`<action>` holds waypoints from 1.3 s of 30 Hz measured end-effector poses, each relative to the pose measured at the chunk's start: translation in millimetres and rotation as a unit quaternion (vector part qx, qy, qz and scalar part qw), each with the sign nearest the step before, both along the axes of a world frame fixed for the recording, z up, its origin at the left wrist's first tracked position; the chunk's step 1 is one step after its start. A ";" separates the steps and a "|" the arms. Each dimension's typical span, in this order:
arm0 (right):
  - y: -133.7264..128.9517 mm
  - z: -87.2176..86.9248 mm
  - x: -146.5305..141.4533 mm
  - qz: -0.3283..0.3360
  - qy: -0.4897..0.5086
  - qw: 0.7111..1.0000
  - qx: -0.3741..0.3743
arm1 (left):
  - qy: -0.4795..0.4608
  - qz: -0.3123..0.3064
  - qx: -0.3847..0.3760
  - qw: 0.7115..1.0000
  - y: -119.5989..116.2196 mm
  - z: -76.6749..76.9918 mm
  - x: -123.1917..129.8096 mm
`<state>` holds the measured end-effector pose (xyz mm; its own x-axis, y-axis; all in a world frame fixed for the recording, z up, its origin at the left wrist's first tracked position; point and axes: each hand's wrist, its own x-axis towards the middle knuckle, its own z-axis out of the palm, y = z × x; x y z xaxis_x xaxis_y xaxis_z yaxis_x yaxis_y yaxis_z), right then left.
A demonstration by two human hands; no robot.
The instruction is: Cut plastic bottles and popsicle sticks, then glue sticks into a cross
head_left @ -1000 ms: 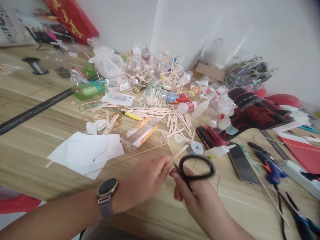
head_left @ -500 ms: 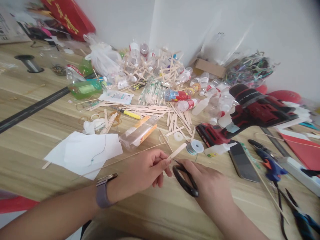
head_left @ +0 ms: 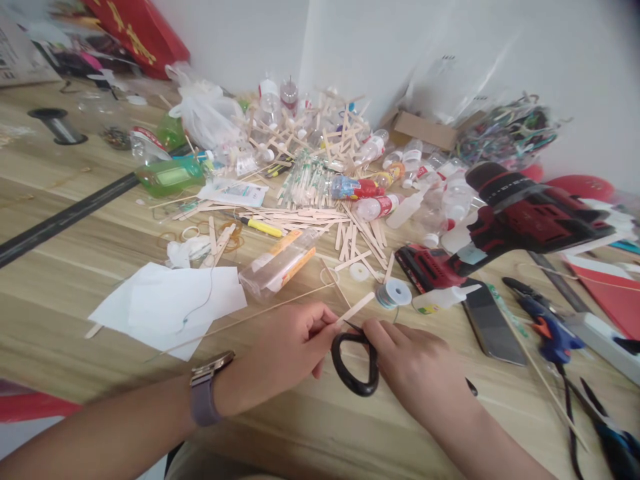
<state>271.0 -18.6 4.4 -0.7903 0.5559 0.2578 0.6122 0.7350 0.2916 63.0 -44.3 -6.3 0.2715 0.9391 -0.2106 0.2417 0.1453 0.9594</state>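
Note:
Between the thumb and fingers of my left hand (head_left: 287, 350) is a flat wooden craft stick (head_left: 359, 307), its rounded end pointing up and right. My right hand (head_left: 417, 363) is closed around black-handled scissors (head_left: 356, 392); one handle loop hangs out to the left of the fingers. The dark tip of the scissors is close beside the stick, near my left fingertips; whether it touches cannot be made out. Just beyond the hands, thin wooden skewers (head_left: 336, 283) lie on the table, with a spool of thread (head_left: 394, 293) to their right.
White paper sheets (head_left: 170, 307) lie left. A red cordless drill (head_left: 530, 223), a phone (head_left: 493, 327), a glue bottle (head_left: 445, 299), a glue gun (head_left: 547, 327) and pliers (head_left: 607, 420) lie right. Craft sticks (head_left: 305, 219), plastic bottles (head_left: 173, 175) and a clear plastic packet (head_left: 280, 263) stretch across the back.
The scissors have turned in my right hand, and their handle loop has swung left and shows wider. My left hand keeps the stick almost in place. The view has shifted slightly.

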 end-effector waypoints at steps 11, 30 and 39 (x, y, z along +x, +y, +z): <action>0.2 13.4 -12.4 -0.034 -0.038 0.994 0.097 | 0.044 -0.004 0.057 0.997 -1.6 -2.2 -3.0; 23.6 3.8 -10.0 0.012 0.047 0.999 0.021 | -0.044 -0.019 0.015 0.999 -2.3 1.8 -2.0; 22.3 0.6 -8.7 -0.039 0.115 0.990 -0.078 | -0.165 -0.020 -0.062 0.984 0.8 -9.2 1.8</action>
